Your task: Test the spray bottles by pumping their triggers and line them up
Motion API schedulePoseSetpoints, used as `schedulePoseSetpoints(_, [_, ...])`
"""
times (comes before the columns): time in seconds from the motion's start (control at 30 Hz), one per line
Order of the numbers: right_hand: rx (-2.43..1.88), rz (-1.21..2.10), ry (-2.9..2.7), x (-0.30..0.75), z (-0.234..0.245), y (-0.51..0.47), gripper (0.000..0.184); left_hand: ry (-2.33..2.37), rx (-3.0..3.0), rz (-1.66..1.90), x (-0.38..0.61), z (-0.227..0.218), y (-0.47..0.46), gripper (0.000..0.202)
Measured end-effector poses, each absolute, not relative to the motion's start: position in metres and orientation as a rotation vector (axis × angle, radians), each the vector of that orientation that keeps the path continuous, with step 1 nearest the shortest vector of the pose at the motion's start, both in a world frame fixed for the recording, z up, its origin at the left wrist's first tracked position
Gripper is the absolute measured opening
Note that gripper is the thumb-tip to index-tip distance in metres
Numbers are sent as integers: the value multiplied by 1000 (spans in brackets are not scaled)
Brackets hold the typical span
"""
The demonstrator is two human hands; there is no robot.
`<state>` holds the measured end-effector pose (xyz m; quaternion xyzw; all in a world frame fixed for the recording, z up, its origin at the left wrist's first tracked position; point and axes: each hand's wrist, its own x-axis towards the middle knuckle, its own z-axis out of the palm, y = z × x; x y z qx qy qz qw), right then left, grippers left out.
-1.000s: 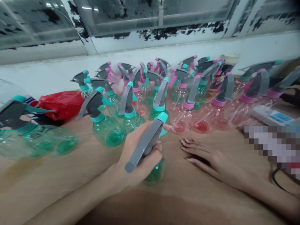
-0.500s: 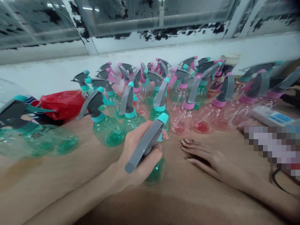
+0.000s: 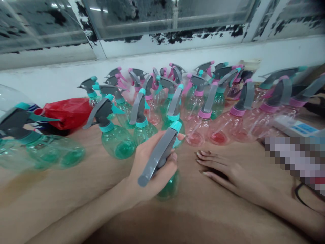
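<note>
My left hand (image 3: 148,169) is wrapped round the grey trigger head of a green spray bottle (image 3: 169,184) that stands on the wooden table (image 3: 76,189) close to me; its grey lever (image 3: 158,156) slants up between my fingers. My right hand (image 3: 223,167) lies flat on the table to the right of that bottle, fingers stretched out and together, holding nothing. Just beyond both hands stand several green spray bottles (image 3: 116,140) and pink spray bottles (image 3: 203,130) with grey heads.
A red plastic bag (image 3: 64,113) lies at the left, with a large green bottle (image 3: 38,149) near the left edge. A white box (image 3: 296,127) sits at the right, and a black loop (image 3: 303,198) lies by my right forearm. A white wall and window run behind.
My left hand has shifted the held bottle slightly to the right and its forefinger has stretched out again. My right hand has not moved.
</note>
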<state>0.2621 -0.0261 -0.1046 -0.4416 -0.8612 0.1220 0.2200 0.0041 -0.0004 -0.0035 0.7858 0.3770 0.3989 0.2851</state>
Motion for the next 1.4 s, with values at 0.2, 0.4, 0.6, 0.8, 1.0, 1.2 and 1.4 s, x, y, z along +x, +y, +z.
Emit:
schedulePoseSetpoints(0.2, [-1219, 376, -2365, 262, -105, -26, 36, 977, 1973, 1015, 4, -1, -1, 37])
schedulePoseSetpoints(0.4, [-1211, 386, -2350, 262, -105, -26, 34, 988, 1995, 1016, 3, -1, -2, 37])
schedulePoseSetpoints(0.6, [-1213, 357, -2385, 262, -105, -26, 35, 970, 1985, 991, 0, 0, 0, 37])
schedulePoseSetpoints(0.8, [-1201, 396, -2352, 262, -105, -26, 36, 909, 2106, 975, -1, 6, 4, 28])
schedulePoseSetpoints(1.0, [-1208, 397, -2345, 262, -105, -26, 35, 908, 2156, 985, -1, 5, 3, 15])
schedulePoseSetpoints(1.2, [-1198, 398, -2325, 261, -105, -25, 35, 923, 2120, 1001, -1, 3, 3, 23])
schedulePoseSetpoints(1.4, [-1190, 392, -2337, 261, -104, -26, 34, 1071, 2045, 992, 4, 0, 1, 28])
